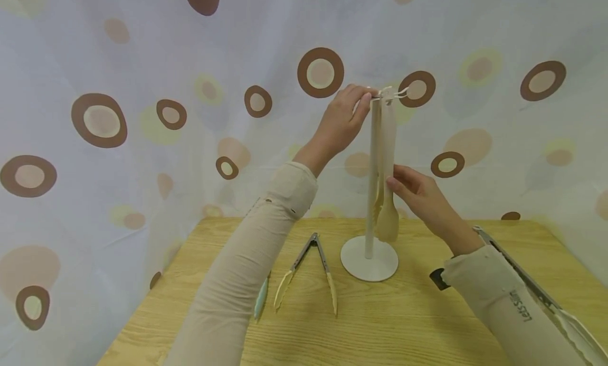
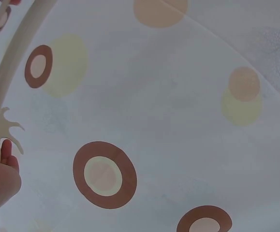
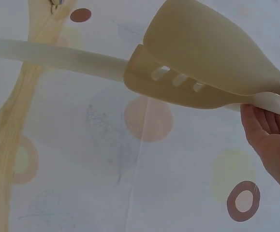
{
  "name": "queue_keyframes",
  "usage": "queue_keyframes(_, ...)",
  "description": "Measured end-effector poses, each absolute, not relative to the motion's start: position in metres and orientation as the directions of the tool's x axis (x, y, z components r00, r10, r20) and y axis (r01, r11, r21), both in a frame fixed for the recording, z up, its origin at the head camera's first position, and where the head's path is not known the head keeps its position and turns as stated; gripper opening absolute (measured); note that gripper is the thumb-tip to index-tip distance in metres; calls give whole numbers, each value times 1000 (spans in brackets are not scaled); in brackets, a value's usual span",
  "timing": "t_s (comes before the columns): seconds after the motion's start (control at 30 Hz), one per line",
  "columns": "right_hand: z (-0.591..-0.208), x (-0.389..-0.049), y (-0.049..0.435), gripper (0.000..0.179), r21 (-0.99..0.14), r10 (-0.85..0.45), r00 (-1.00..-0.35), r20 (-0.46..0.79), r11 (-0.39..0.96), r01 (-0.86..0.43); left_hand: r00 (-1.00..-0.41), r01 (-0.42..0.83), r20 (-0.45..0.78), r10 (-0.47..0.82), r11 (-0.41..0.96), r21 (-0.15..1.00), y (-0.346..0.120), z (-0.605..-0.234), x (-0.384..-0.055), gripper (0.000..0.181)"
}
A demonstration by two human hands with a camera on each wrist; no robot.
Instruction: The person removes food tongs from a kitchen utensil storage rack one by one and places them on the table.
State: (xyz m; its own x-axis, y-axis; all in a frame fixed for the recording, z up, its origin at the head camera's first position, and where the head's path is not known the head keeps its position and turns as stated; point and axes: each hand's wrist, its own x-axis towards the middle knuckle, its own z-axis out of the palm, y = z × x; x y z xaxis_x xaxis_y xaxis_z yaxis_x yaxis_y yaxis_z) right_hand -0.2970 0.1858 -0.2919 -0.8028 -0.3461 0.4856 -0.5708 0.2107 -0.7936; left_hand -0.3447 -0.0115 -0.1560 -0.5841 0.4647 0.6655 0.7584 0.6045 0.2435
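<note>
A white utensil stand (image 1: 369, 197) with a round base and a hooked top ring stands on the table. My left hand (image 1: 344, 115) grips the hooks at its top; in the left wrist view the fingers curl about the hooked ring (image 2: 2, 130). Two beige utensils hang from the right side: a solid spatula (image 3: 202, 48) and, behind it, a slotted turner (image 3: 169, 92). My right hand (image 1: 420, 197) pinches the spatula by its pale handle, just above the blade. Part of the turner is hidden behind the spatula.
Spread tongs (image 1: 313, 242) with cream tips lie left of the base. Beside them a light blue utensil tip (image 1: 260, 301) shows past the left sleeve. Longer tongs (image 1: 515, 268) lie at the right, partly under the right sleeve. A patterned curtain (image 1: 266, 33) hangs behind the wooden table (image 1: 304, 339).
</note>
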Motion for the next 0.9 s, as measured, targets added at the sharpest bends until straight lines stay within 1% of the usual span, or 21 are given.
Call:
queue_keyframes(0.17,-294,-296,181,42,-791,-314,-790,526,160,-590,-581,760,670,463,602,243,-12,-157,-345,34)
queue_keyframes(0.33,-295,-296,179,40,-777,-291,-782,551,164,-608,-581,759,669,462,604,242,-11,-156,-345,34)
queue_keyframes(0.9,-291,-293,178,39,-780,-281,-780,559,141,-610,-580,761,672,460,601,245,-11,-157,-344,34)
